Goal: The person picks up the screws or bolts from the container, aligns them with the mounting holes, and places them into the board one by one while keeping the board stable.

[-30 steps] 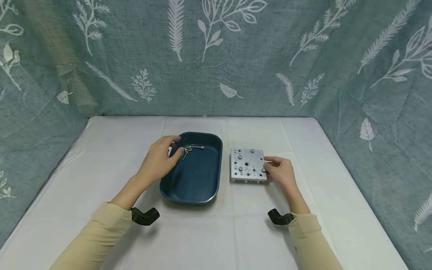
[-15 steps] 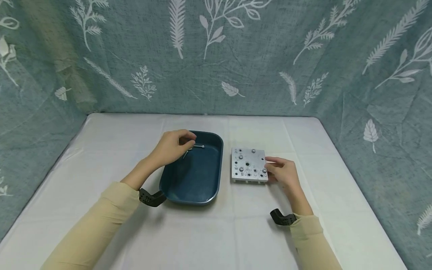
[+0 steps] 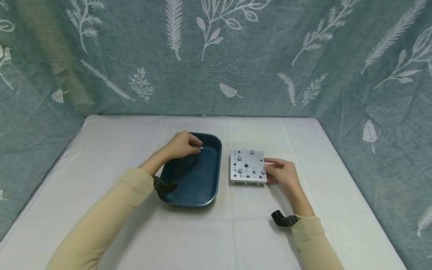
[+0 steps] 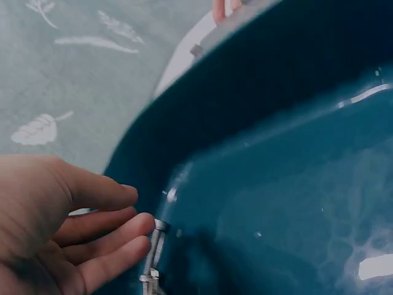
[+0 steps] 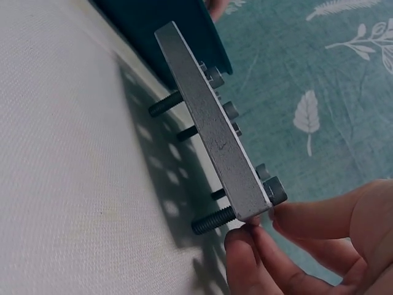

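Observation:
My left hand [image 3: 183, 145] reaches over the far left part of the blue tray [image 3: 218, 176]. In the left wrist view, the fingertips of the left hand [image 4: 86, 227] are beside several screws [image 4: 153, 255], with a gap between thumb and fingers; contact is unclear. One screw head [image 3: 201, 148] shows past the fingertips in the head view. The square metal plate [image 3: 249, 157] has screws and holes in its top. My right hand [image 3: 282, 174] pinches its right edge. Seen by the right wrist camera, the right hand [image 5: 325, 246] grips a corner of the plate [image 5: 212, 132], whose screws protrude underneath.
The tray and plate stand side by side on a white-covered table [image 3: 243, 240]. A green cloth [image 3: 189, 90] with white leaf patterns hangs behind and at the sides. Black wrist devices [image 3: 283, 219] are on both forearms.
My left hand has moved rightward over the tray, from its far left rim to the screws, covering most of them in the head view. The right hand keeps its hold on the plate.

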A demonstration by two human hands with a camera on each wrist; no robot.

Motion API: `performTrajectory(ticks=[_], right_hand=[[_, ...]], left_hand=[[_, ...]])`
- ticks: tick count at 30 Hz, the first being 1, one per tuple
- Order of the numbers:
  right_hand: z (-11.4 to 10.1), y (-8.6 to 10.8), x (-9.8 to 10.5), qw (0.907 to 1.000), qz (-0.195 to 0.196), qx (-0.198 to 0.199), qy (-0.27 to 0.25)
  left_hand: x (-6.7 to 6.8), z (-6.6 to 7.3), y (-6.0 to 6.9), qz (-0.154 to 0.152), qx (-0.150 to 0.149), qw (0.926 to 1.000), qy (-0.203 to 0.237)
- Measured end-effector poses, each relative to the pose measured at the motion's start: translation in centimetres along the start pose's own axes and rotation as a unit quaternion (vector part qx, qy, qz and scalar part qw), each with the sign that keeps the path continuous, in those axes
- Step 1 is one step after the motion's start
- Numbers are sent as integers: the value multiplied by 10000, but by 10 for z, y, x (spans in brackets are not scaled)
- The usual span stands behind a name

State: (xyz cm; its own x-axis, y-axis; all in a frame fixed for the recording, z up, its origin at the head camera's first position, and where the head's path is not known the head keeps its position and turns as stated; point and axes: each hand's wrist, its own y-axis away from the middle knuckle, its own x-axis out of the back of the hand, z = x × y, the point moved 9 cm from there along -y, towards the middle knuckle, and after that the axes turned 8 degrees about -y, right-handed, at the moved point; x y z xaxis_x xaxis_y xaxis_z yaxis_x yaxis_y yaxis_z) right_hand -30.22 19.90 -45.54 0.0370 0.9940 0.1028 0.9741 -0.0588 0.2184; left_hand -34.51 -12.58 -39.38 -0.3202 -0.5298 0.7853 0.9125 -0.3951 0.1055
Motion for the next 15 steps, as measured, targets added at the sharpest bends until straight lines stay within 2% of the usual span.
performTrajectory(ticks=[8,12,15], right_hand=[[4,-1,-2,9999,31,-13,-100],[3,-1,-2,9999,63,23,-100],[3,-2,0,9999,63,50,-125]], left_hand=[[-9,-9,-11,35,-3,9998,-175],[-13,-13,-14,-71,45,10000,-28],[-18,-11,-17,-210,-51,9997,148]])
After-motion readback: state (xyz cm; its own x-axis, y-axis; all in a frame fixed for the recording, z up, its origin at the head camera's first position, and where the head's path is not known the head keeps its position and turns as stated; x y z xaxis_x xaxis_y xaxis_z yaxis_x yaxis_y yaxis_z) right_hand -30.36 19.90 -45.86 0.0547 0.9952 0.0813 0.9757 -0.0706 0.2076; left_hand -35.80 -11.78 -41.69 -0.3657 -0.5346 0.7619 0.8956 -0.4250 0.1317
